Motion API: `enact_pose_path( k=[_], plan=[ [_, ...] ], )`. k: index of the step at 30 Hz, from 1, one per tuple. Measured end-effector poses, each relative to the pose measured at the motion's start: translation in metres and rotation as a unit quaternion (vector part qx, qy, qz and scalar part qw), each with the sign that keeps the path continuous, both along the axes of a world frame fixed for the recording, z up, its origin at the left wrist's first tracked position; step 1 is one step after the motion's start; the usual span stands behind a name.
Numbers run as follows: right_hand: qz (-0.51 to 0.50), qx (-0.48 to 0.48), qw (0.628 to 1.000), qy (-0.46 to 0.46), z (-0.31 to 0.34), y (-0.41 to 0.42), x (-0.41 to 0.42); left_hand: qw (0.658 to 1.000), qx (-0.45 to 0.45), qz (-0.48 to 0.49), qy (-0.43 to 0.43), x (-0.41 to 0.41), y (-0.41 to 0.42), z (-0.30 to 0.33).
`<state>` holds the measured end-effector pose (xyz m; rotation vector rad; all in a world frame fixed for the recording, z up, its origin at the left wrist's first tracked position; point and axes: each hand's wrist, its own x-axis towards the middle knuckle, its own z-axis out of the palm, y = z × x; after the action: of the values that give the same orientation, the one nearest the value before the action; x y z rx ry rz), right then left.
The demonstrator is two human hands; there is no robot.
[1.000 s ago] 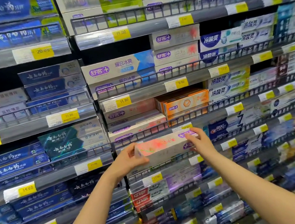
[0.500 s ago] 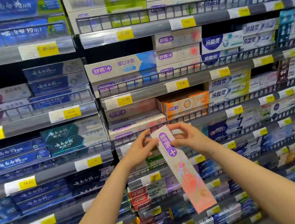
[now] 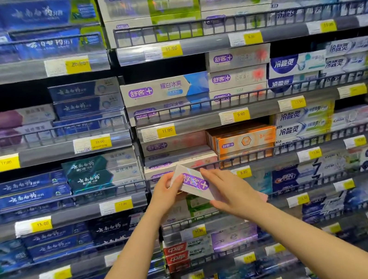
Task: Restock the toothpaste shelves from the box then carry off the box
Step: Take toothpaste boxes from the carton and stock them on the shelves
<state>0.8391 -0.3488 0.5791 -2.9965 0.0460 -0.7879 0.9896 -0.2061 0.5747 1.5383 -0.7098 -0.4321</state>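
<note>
Left hand (image 3: 166, 194): fingers curled round toothpaste carton (image 3: 191, 183) upper end | Right hand (image 3: 232, 194): fingers grip its lower part | Carton: tilted (purple logo facing out), before wire shelf rail (image 3: 242, 157)

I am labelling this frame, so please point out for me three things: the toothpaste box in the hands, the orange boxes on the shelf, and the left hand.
toothpaste box (image 3: 194, 182): head view, on its purple logo.
orange boxes (image 3: 245, 140): head view, on the front face of the upper box.
left hand (image 3: 165, 194): head view, on the back of the hand.
</note>
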Motion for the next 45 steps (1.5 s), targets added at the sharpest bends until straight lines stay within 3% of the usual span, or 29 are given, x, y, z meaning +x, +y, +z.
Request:
enact_pose_path(
  k=[3, 6, 9, 12, 19, 27, 31, 34, 39, 45],
  plan=[
    [0.023, -0.017, 1.000, -0.001, 0.007, -0.001, 0.016, 1.000, 0.011, 0.027, -0.007, 0.009, 0.009, 0.001],
    [0.039, -0.066, 0.997, -0.025, 0.020, -0.003, 0.037, 0.986, 0.074, 0.115, -0.091, 0.028, 0.029, 0.005],
    [0.054, -0.128, 0.988, -0.064, 0.037, -0.003, 0.063, 0.923, 0.178, 0.218, -0.263, 0.053, 0.057, 0.000],
    [0.065, -0.152, 0.983, -0.082, 0.050, 0.002, 0.093, 0.855, 0.247, 0.254, -0.379, 0.068, 0.069, -0.004],
    [0.034, -0.157, 0.984, -0.081, 0.057, -0.005, 0.139, 0.799, 0.334, 0.253, -0.432, 0.082, 0.067, -0.022],
    [-0.028, -0.113, 0.993, 0.020, 0.066, -0.016, 0.172, 0.812, 0.296, 0.265, -0.428, 0.086, 0.064, -0.031],
    [-0.045, -0.032, 0.996, 0.067, 0.057, -0.022, 0.177, 0.817, 0.282, 0.261, -0.429, 0.087, 0.066, -0.035],
    [-0.023, 0.011, 0.998, 0.054, 0.049, -0.022, 0.176, 0.818, 0.275, 0.263, -0.432, 0.087, 0.066, -0.038],
    [-0.068, -0.048, 0.996, 0.028, 0.042, -0.016, 0.178, 0.820, 0.277, 0.262, -0.427, 0.085, 0.066, -0.038],
    [-0.081, -0.029, 0.996, 0.025, 0.040, -0.013, 0.180, 0.825, 0.275, 0.255, -0.423, 0.083, 0.067, -0.036]
  ],
)
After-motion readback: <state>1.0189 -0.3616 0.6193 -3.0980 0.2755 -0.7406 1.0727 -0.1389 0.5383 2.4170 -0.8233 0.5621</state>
